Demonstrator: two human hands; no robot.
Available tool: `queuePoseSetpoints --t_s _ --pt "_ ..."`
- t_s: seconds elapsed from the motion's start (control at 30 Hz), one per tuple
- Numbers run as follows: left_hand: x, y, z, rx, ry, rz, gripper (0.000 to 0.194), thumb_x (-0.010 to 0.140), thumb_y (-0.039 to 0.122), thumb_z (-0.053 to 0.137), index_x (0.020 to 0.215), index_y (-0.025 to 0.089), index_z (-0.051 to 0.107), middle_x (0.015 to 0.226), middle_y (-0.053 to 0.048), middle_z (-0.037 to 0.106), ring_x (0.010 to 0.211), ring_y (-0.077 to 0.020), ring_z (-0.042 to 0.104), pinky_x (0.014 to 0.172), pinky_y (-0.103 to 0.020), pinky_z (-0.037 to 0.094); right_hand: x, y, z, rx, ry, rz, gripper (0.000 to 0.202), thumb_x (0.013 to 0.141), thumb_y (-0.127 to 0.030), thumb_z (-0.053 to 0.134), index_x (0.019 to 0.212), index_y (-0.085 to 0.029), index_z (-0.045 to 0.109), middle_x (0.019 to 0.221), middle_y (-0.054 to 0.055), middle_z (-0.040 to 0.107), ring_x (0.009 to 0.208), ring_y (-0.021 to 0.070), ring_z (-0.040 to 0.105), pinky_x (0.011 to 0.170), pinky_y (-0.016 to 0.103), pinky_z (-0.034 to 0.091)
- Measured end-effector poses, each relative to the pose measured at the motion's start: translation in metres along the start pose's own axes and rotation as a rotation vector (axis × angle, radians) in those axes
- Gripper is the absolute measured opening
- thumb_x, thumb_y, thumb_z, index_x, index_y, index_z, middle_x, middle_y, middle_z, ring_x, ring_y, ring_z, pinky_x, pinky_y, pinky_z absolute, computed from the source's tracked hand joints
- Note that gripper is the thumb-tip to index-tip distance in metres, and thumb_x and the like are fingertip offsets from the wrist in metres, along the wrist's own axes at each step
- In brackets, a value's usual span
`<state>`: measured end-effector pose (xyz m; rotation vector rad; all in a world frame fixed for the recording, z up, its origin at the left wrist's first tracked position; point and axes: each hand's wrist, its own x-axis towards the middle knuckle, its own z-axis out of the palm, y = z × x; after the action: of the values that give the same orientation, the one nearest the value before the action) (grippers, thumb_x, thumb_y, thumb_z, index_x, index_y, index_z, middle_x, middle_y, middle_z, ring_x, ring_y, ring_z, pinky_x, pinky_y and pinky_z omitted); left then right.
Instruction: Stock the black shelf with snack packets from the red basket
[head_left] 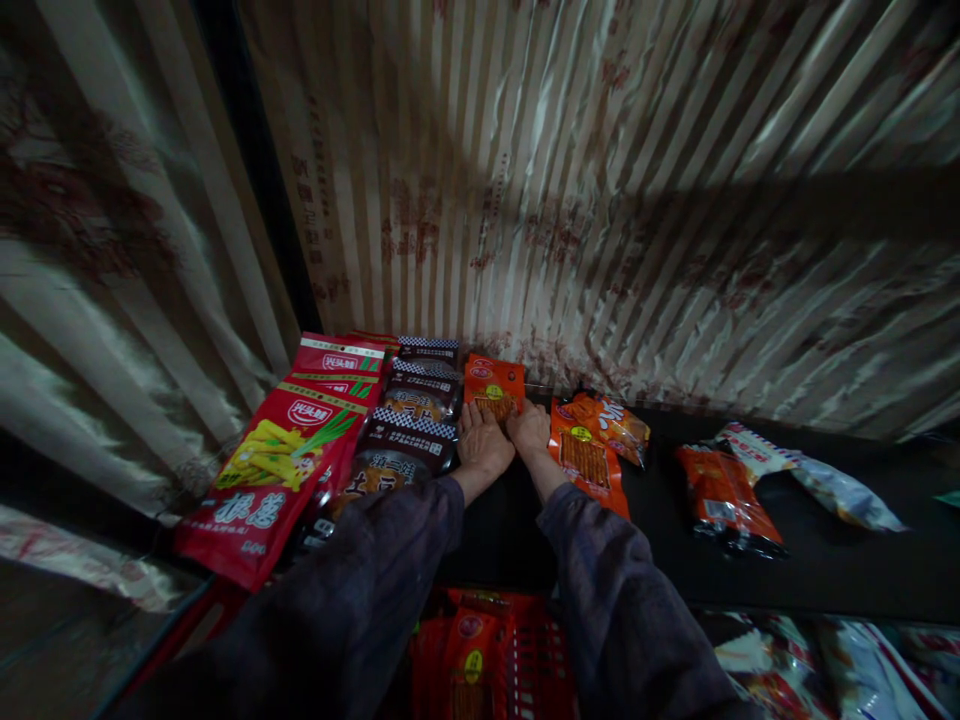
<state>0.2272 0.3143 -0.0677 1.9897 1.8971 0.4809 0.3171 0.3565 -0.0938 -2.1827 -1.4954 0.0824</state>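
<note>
A small orange snack packet lies near the back wall of the black shelf, with both hands on its front part. My left hand rests flat on its lower left, fingers stretched out. My right hand is at its lower right edge, fingers drawn together on it; its fingertips are partly hidden. To the left are several overlapping black snack bags. On the right, beside my right wrist, an orange packet of brown sticks lies flat, with another orange bag partly behind it.
Large red snack bags overlap at the shelf's left end. An orange-red packet and a white-blue bag lie farther right. Below the front edge stands a red basket with orange packets. A pleated, patterned sheet covers the back.
</note>
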Motion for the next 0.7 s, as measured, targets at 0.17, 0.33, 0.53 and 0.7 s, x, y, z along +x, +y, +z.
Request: queuePoseSetpoints --t_s 0.17,0.33,0.53,0.7 --pt "0.001 -0.004 0.003 0.018 0.023 0.028 0.062 0.091 0.031 0.039 0.144 0.0 0.04 0.157 -0.022 0.029 0.148 -0.0297 0.021 0.12 -0.041 0.015 -0.003 0.002 0.002 0.006 0.021 -0.012 0.035 0.09 -0.022 0.046 0.117 -0.013 0.066 0.107 0.018 0.068 0.101 0.0271 0.062 0.089 0.035 0.042" --pt "0.0 -0.009 0.006 0.061 0.066 0.092 0.054 0.091 0.021 0.035 0.141 0.003 0.045 0.155 -0.021 0.035 0.147 -0.027 0.025 0.121 -0.04 0.012 -0.01 0.003 0.002 0.003 0.046 -0.035 0.036 0.09 -0.024 0.047 0.12 -0.013 0.063 0.114 0.017 0.066 0.107 0.0275 0.059 0.093 0.035 0.04" --pt "0.001 -0.005 0.001 0.054 0.002 0.082 0.054 0.093 0.015 0.03 0.144 0.002 0.04 0.156 -0.019 0.032 0.147 -0.0253 0.026 0.119 -0.037 0.02 -0.01 0.007 0.004 0.043 0.05 -0.092 0.033 0.091 -0.022 0.044 0.116 -0.013 0.064 0.125 0.015 0.063 0.115 0.0249 0.055 0.098 0.033 0.036" --pt "0.007 -0.003 -0.001 0.057 0.022 0.099 0.053 0.094 0.015 0.03 0.144 0.001 0.039 0.155 -0.02 0.034 0.146 -0.0253 0.028 0.118 -0.035 0.023 -0.003 0.008 0.01 0.033 0.058 -0.126 0.036 0.09 -0.02 0.044 0.12 -0.012 0.062 0.125 0.015 0.064 0.114 0.0246 0.055 0.099 0.034 0.035"
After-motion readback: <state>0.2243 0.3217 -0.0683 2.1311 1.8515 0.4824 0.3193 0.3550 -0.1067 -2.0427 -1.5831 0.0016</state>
